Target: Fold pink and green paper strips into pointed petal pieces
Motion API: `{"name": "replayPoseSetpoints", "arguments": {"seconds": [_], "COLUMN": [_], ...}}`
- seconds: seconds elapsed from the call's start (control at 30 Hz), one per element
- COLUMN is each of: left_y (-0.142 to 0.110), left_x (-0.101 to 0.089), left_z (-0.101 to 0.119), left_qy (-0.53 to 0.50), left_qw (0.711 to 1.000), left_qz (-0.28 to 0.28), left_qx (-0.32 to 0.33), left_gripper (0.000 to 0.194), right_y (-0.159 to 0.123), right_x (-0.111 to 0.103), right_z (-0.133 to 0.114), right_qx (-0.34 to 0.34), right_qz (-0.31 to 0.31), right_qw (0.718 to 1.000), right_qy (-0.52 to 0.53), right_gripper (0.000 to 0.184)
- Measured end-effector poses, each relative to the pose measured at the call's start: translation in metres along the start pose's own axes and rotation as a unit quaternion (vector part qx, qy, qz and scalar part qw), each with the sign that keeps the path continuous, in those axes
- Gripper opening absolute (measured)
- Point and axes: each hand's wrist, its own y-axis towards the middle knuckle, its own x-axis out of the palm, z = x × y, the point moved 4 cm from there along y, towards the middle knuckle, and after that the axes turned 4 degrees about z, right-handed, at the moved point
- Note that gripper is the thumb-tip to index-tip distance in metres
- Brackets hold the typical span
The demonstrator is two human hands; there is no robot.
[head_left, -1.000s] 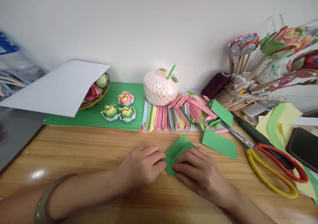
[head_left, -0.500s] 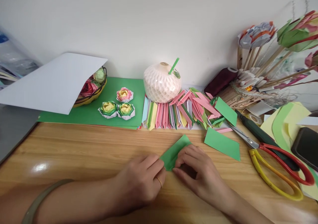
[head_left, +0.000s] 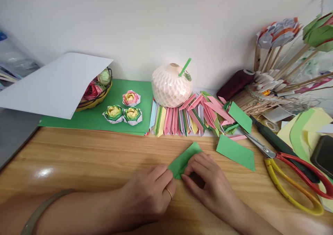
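A small piece of green paper lies at a slant on the wooden table between my hands. My left hand pinches its lower left corner, the fingertips curled over the paper. On its right side my right hand is closed, thumb and index finger together on the edge, where the paper appears partly folded over. My fingers hide the lower end. Two flat green paper rectangles lie to the right: one rectangle on the table, the other rectangle leaning on a heap of folded paper strips.
Red and yellow-handled scissors and a dark green-handled tool lie at right. Behind stand a net-wrapped coconut with a green straw and a maroon thread spool. Paper flowers sit on green sheets at left.
The view has shifted slightly, so things at right sit farther right. My hands stay on the green paper, and its right side looks a little more folded under my right fingers.
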Motion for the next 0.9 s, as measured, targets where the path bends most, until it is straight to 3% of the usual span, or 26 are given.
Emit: {"name": "replayPoseSetpoints", "arguments": {"seconds": [0.2,0.37,0.47,0.63,0.83,0.9], "left_y": [0.001,0.000,0.003,0.006,0.004,0.005], "left_x": [0.002,0.002,0.000,0.004,0.009,0.007], "left_z": [0.002,0.005,0.002,-0.013,-0.015,-0.013], "left_qy": [0.016,0.020,0.040,0.112,0.051,0.046], "left_qw": [1.000,0.998,0.998,0.994,0.999,0.999], "left_qz": [-0.003,-0.044,-0.032,0.009,-0.003,0.006], "left_qx": [0.012,0.035,0.042,0.012,0.007,0.023], "left_gripper": [0.023,0.031,0.033,0.018,0.025,0.026], "right_y": [0.001,0.000,-0.002,-0.006,-0.003,-0.002], "right_x": [0.001,-0.003,-0.009,-0.016,-0.011,-0.011], "right_z": [0.000,0.003,0.004,-0.002,-0.009,-0.007], "right_qx": [0.003,-0.003,-0.058,-0.145,-0.103,-0.083], "right_qz": [-0.001,-0.023,-0.049,-0.071,-0.100,-0.081], "right_qw": [1.000,1.000,0.997,0.986,0.989,0.993], "right_qy": [-0.008,-0.006,-0.012,-0.045,-0.039,-0.008], "right_gripper": [0.015,0.006,0.013,0.025,0.028,0.024]}}
